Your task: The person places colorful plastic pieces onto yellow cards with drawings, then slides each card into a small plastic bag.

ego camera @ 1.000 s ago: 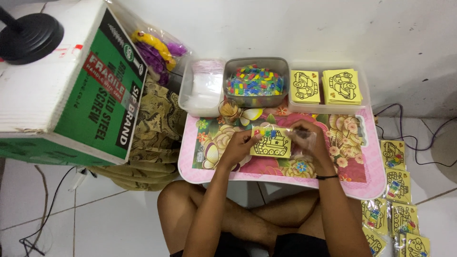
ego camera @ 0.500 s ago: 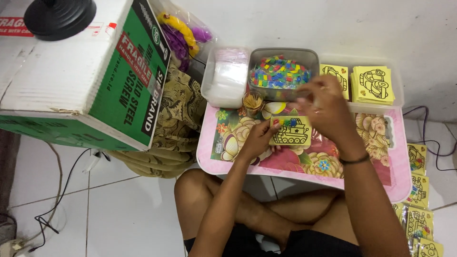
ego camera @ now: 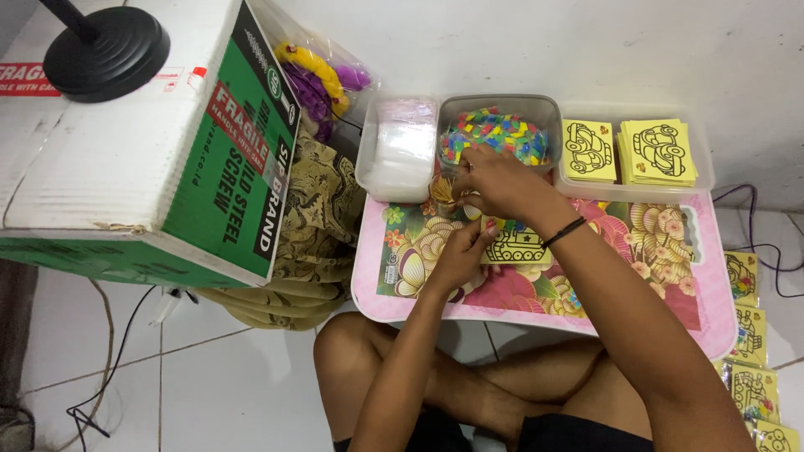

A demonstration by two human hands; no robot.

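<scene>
So the left hand (ego camera: 456, 255) pins the small yellow picture card with a tank outline (ego camera: 517, 247) flat on the pink flowery lap table (ego camera: 712, 322). The right hand (ego camera: 494, 180), fingers pinched together, hovers just behind it, nearer the clear tub of colourful bits (ego camera: 498, 134); can't tell what it holds.

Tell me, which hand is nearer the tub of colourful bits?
The right hand, reaching at the front edge of the tub of colourful bits. The left hand stays lower, on the yellow card.

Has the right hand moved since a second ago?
Yes. The right hand went from the yellow card up to the tub of coloured pieces.
</scene>
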